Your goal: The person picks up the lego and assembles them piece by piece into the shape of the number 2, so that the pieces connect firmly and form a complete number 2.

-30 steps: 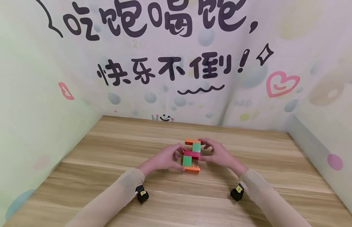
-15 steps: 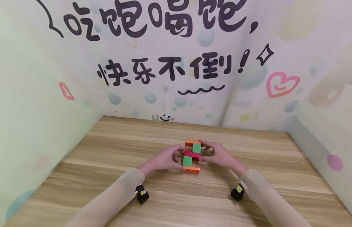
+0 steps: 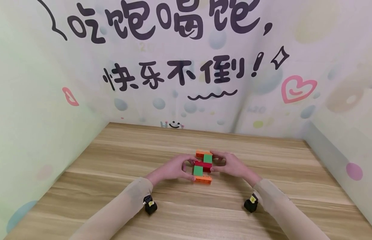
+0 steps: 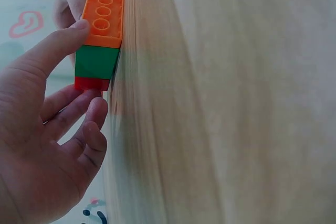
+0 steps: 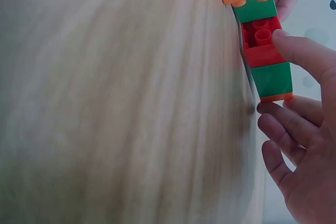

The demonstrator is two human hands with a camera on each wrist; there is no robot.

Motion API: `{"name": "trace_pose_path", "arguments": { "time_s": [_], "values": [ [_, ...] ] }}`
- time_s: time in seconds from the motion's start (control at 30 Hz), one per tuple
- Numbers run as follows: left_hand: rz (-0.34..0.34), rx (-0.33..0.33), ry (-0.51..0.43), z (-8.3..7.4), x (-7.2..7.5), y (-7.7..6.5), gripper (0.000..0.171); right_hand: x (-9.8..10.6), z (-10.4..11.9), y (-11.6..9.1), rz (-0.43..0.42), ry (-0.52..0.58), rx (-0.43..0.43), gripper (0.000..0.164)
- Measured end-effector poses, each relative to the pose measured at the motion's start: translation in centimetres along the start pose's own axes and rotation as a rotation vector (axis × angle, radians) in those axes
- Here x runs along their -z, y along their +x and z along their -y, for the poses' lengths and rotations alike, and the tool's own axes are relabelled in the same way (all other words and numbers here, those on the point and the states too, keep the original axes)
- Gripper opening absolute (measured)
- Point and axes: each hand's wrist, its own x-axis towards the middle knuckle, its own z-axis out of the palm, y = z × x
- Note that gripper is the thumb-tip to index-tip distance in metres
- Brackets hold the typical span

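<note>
Toy building bricks are joined in a zigzag on the table, in the head view's middle. A red brick (image 3: 205, 165) forms the centre, with a green brick (image 3: 198, 171) on its near side and another green brick (image 3: 208, 158) beyond it. Orange bricks cap both ends, one near (image 3: 203, 180) and one far (image 3: 200, 153). My left hand (image 3: 175, 166) holds the left side, its thumb on the near orange brick's hollow face (image 4: 103, 19) and fingers at the red one. My right hand (image 3: 232, 164) pinches between the red brick's hollow underside (image 5: 261, 35) and the far orange brick (image 5: 275, 97).
The bricks lie on a wood-grain table (image 3: 186, 213). A printed backdrop (image 3: 143, 113) with large dark writing rises behind it, and pale panels (image 3: 38, 116) flank the sides. Small black cameras (image 3: 150, 205) sit at both wrists.
The joined bricks have shifted slightly toward the near side in the head view, the far end more than the near one. Both hands moved with them and kept their hold.
</note>
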Motion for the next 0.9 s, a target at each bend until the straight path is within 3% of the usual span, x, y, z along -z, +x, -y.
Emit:
{"name": "trace_pose_path", "arguments": {
  "time_s": [0.9],
  "values": [
    [-0.001, 0.056, -0.039, 0.24, -0.12, -0.02, 0.067, 0.08, -0.06, -0.09, -0.006, 0.008, -0.014, 0.074]
  ]
}}
